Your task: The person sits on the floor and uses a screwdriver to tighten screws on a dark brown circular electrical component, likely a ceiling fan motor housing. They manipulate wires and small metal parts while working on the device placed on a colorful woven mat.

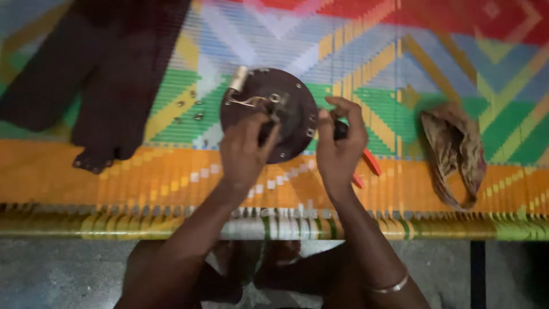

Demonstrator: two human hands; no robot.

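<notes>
Two bare hands are seen over a woven, many-coloured mat (400, 68), and between them one round dark metal disc (269, 114) lies flat on the mat. The left hand (243, 151) is clenched on a dark part at the disc's near rim, its fingers (263, 123) curled over it. The right hand (340, 146) is closed around one dark-handled tool (341, 130) just beside the disc's right edge. Two red handle tips (370, 163) show below the right fingers. About five small screws (191, 109) lie scattered left of the left fingers. One dark cloth (103, 74) lies farther left, and one crumpled brown rag (454, 149) lies well right of the right fingers.
</notes>
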